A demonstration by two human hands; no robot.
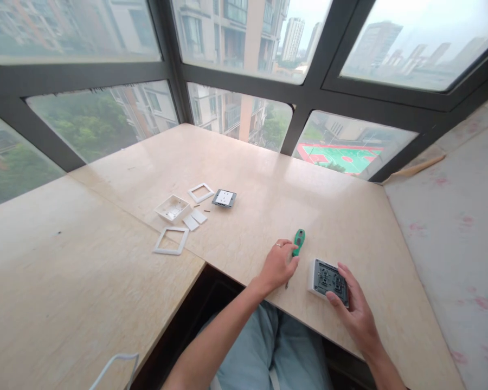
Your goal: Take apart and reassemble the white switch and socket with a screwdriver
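My left hand [280, 265] is closed around the lower part of a green-handled screwdriver [299, 242]. The screwdriver's handle points away from me, and its tip shows just below my fingers, close to the table's front edge. To the right, my right hand [355, 306] grips a wall switch [329, 279] by its right side, thumb at the near edge and fingers at the far corner. Its dark grey mechanism faces up, seated in a white box whose left wall shows. Under my left palm the screwdriver's shaft is partly hidden.
Left of centre lie a white mounting box [173, 209], white frames [201, 192], flat white plates [195, 219], small screws [207, 210] and a socket module [224, 198]. A white cable [114, 360] is at the lower left. Windows border the table [244, 168]; a papered wall [451, 244] stands right.
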